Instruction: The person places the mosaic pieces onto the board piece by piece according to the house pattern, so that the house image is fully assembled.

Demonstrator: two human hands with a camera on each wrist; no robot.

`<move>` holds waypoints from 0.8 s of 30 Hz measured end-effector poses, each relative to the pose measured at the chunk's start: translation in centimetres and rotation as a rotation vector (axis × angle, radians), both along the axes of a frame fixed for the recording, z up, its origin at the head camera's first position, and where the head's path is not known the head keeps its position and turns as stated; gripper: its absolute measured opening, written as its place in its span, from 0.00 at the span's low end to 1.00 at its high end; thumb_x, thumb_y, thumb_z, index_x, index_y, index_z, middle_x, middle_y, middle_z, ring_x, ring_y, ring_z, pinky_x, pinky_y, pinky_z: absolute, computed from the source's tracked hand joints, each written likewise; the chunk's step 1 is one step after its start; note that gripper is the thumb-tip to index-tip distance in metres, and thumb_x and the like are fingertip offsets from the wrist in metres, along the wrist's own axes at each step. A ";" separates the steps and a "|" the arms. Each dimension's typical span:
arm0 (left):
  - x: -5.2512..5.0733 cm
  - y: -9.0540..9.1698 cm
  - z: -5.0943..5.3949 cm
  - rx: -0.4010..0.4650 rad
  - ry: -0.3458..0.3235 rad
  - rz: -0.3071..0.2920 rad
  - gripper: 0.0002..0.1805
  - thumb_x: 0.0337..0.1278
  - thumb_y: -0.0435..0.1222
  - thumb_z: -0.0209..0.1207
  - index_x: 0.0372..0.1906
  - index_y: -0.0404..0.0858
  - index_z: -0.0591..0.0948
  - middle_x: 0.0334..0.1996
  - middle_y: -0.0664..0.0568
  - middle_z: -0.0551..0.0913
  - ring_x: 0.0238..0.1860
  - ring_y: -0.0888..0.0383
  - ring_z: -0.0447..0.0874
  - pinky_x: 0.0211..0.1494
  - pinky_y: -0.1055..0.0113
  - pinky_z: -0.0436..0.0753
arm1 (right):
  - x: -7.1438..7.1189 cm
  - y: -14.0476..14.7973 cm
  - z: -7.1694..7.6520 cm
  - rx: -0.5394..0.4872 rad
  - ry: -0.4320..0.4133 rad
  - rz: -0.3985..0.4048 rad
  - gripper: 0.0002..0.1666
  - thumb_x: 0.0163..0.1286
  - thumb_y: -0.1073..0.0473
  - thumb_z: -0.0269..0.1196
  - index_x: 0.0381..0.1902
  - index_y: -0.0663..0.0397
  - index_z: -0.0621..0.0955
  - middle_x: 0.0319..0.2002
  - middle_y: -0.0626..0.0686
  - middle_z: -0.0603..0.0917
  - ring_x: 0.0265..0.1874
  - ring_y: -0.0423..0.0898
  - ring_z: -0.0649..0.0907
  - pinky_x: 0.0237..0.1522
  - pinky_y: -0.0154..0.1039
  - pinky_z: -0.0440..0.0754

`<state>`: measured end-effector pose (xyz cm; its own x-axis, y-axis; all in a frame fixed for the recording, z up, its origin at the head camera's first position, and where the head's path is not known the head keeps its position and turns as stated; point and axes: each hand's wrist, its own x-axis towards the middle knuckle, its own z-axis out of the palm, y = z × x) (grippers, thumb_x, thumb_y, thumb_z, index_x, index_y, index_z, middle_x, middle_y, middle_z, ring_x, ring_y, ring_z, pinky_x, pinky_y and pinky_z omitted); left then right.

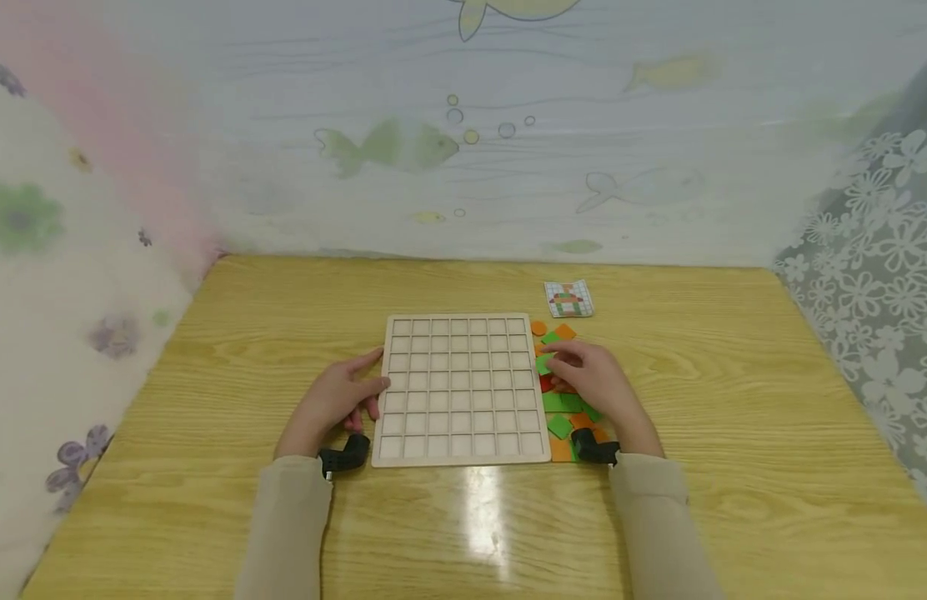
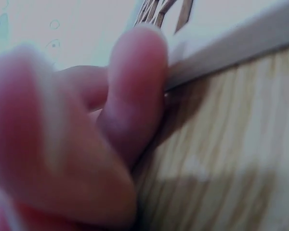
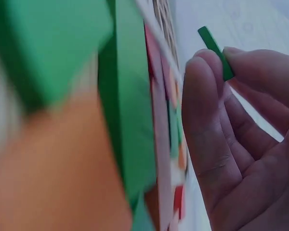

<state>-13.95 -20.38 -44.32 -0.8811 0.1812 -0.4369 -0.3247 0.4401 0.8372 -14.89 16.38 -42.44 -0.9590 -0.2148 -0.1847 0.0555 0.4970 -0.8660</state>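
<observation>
A square wooden board [image 1: 463, 460] with a grid of shallow compartments lies flat on the table. My left hand [image 1: 334, 396] rests at the board's left edge, its fingers loosely bent and touching the side. Between thumb and fingertips, my right hand [image 1: 602, 385] pinches a small green tile [image 3: 208, 39], seen nearly edge-on in the right wrist view. That hand is just past the board's right edge, over a loose pile of green, orange and red tiles [image 1: 559, 402]. Part of the pile is hidden beneath the hand and wrist.
A small picture card [image 1: 569, 298] printed with a coloured figure on a grid lies behind the pile. An orange round piece [image 1: 538, 328] sits near the board's upper right corner. The wood-grain table [image 1: 208, 375] meets a painted wall [image 1: 283, 192] at the back.
</observation>
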 end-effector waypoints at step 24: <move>0.0 -0.2 -0.1 0.027 -0.017 -0.021 0.39 0.54 0.47 0.57 0.68 0.59 0.50 0.18 0.41 0.79 0.15 0.50 0.77 0.18 0.61 0.76 | 0.3 -6.6 0.8 -0.105 -0.083 0.184 0.14 0.60 0.58 0.61 0.45 0.51 0.79 0.35 0.54 0.78 0.27 0.51 0.82 0.33 0.41 0.79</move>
<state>-13.92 -20.56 -44.41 -0.8692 0.2119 -0.4467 -0.3301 0.4240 0.8434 -14.55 9.82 -41.62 -0.8844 -0.4070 -0.2286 0.0453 0.4127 -0.9097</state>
